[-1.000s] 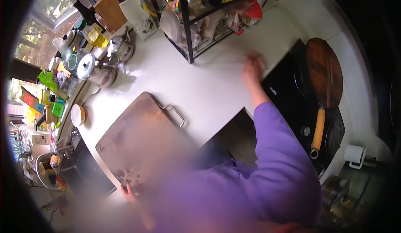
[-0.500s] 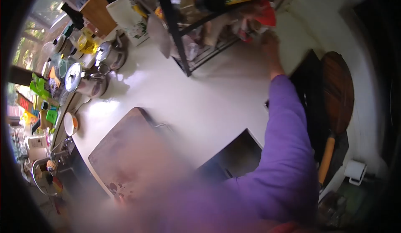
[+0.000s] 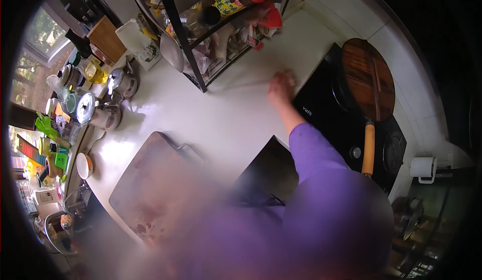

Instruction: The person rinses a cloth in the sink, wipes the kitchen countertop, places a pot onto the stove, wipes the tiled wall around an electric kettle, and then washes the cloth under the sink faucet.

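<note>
Over the white countertop (image 3: 231, 117), just beside the near-left edge of the black cooktop (image 3: 312, 96), the right hand (image 3: 282, 88) reaches out from a purple sleeve (image 3: 314, 147). Its fingers look bunched rather than spread, but blur keeps me from telling whether they press together or pinch anything, or whether the hand touches the surface. The left hand cannot be made out in the haze along the bottom, so its state cannot be told.

The countertop runs from the cooktop across to the sink side. A large brown cutting board (image 3: 143, 174) lies on it, well apart from the right hand, with a metal loop handle (image 3: 192, 152) at one edge and dark blotches toward its lower end. Beyond the hand stands a black metal rack (image 3: 200, 81), with a red-capped bottle (image 3: 228, 3) lying among bags and packets.

On the cooktop, a round wooden lid (image 3: 369, 79) covers a dark pan (image 3: 343, 91), whose pale wooden handle (image 3: 369, 147) points back toward the person; a silver knob (image 3: 355, 153) sits to its left. Near the window, two lidded steel pots (image 3: 108, 117) stand side by side, with a small white bowl (image 3: 83, 166) nearer the sink.
</note>
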Available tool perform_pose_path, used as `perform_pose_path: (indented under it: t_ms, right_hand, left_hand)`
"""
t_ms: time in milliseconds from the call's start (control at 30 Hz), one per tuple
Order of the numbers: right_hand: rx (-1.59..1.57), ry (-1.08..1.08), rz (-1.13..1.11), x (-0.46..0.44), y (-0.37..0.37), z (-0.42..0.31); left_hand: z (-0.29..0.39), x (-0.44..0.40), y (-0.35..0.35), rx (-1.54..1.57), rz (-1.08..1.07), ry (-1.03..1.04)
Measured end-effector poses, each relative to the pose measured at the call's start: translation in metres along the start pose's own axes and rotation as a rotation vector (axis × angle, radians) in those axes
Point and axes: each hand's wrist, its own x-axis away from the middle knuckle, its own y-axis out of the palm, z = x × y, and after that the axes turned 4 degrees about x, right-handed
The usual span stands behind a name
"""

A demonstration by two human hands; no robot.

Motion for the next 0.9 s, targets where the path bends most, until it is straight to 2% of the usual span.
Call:
perform_pose_path:
  t_ms: [33, 67, 100, 133, 167, 200, 267, 400, 467, 600, 633, 667, 700, 767, 800, 867, 900]
  right_hand:
    - [-0.023, 0.196, 0.009, -0.022, -0.002, 0.011]
    - [0.016, 0.185, 0.016, -0.038, -0.014, 0.023]
    - [0.226, 0.192, 0.182, -0.064, 0.036, 0.049]
    - [0.100, 0.317, -0.108, -0.078, -0.043, 0.034]
    - [0.201, 0.316, -0.004, -0.094, -0.029, 0.050]
    - [0.296, 0.316, 0.103, -0.115, -0.013, 0.073]
    - [0.623, 0.267, 0.219, -0.151, 0.013, 0.109]
    - [0.625, 0.421, 0.138, -0.214, 0.009, 0.145]
    - [0.820, 0.397, 0.144, -0.231, -0.017, 0.146]
    - [0.645, 0.463, 0.202, -0.296, 0.061, 0.220]
    - [0.512, 0.561, 0.285, -0.317, 0.085, 0.239]
    - [0.374, 0.659, 0.366, -0.336, 0.103, 0.244]
    - [0.367, 0.655, 0.358, -0.341, 0.091, 0.229]
    - [-0.004, 0.570, -0.002, -0.345, 0.065, 0.221]
    - [0.365, 0.445, -0.070, -0.359, 0.084, 0.224]
    - [0.364, 0.652, 0.252, -0.361, 0.076, 0.177]
    - [0.296, 0.518, 0.266, -0.371, 0.090, 0.171]
  left_hand:
    - [0.001, -0.002, 0.000, 0.062, -0.040, -0.014]
    - [-0.003, -0.004, -0.002, 0.058, -0.039, 0.034]
    - [-0.029, -0.018, -0.008, 0.041, -0.072, 0.056]
    - [-0.027, -0.013, -0.007, -0.008, -0.019, 0.072]
    - [-0.021, -0.010, -0.007, -0.055, 0.038, 0.089]
    - [-0.025, -0.013, -0.015, -0.036, -0.062, 0.006]
    - [-0.002, -0.006, -0.001, -0.039, 0.019, 0.015]
    - [0.048, 0.007, 0.042, -0.067, 0.092, 0.021]
    - [0.069, 0.012, 0.059, -0.073, 0.112, 0.015]
    - [0.093, 0.017, 0.080, -0.073, 0.145, 0.008]
    - [0.095, 0.017, 0.083, -0.071, 0.154, 0.002]
    - [0.096, 0.017, 0.085, -0.067, 0.163, -0.003]
    - [0.100, 0.016, 0.086, -0.069, 0.167, -0.002]
    - [0.102, 0.016, 0.088, -0.077, 0.170, -0.001]
    - [0.103, 0.016, 0.091, -0.075, 0.166, -0.003]
    - [0.105, 0.014, 0.097, -0.075, 0.153, 0.002]
    - [0.105, 0.012, 0.099, -0.070, 0.151, 0.006]
